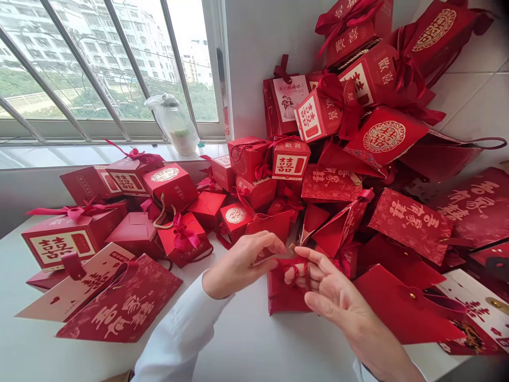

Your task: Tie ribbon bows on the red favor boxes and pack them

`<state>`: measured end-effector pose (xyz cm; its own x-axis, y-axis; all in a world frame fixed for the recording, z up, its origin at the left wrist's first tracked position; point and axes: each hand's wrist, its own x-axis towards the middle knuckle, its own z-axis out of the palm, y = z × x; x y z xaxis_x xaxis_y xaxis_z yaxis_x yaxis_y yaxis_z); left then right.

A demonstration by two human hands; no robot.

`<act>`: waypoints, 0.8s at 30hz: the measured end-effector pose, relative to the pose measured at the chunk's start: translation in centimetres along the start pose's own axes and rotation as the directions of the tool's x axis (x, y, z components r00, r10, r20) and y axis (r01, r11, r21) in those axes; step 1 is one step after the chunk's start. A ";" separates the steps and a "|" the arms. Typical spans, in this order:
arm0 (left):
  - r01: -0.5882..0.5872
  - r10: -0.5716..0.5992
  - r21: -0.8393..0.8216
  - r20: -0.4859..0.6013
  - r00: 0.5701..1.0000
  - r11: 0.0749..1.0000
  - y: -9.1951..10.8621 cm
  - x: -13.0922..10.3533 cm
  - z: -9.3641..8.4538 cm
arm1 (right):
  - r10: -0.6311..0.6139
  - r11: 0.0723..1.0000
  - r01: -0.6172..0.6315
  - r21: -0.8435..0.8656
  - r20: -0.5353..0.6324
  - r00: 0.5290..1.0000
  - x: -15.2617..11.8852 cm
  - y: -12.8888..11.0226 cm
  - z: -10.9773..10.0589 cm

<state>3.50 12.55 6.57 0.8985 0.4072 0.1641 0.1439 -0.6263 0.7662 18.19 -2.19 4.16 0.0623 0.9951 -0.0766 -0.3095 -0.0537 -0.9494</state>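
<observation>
A small red box (287, 294) with twisted red cord handles (295, 273) stands on the white table (238, 345), in front of the pile. My right hand (332, 289) is palm up at its right side, with the cord looped over its fingers and the thumb apart. Above the box's left edge, my left hand (244, 262) is curved with its fingers bent toward the cord. A gap shows between its thumb and fingers, and nothing is seen in it.
Red boxes (59, 239) and flat red bags (123, 307) lie at the left. A tall heap of red gift boxes (385, 135) leans against the wall at the right. On the sill of the barred window stands a plastic-wrapped cup (181, 130).
</observation>
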 end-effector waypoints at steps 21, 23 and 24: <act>-0.054 0.054 0.192 0.006 0.999 0.980 1.6 -0.4 2.7 | -0.002 0.964 -0.010 -0.265 -0.047 0.999 -0.1 0.8 0.9; -0.078 0.068 0.195 0.059 0.996 0.978 1.3 -0.2 2.7 | -0.001 0.946 -0.024 -0.324 -0.075 0.997 -0.1 0.9 0.8; -0.088 0.076 0.206 0.064 0.995 0.975 1.1 -0.1 2.8 | -0.006 0.937 -0.023 -0.348 -0.084 0.996 -0.1 0.9 0.8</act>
<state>4.70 9.92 5.70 0.9313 0.3154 0.1820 0.1471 -0.7832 0.6041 17.13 -2.25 3.57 0.1436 0.9850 -0.0960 0.0386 -0.1025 -0.9940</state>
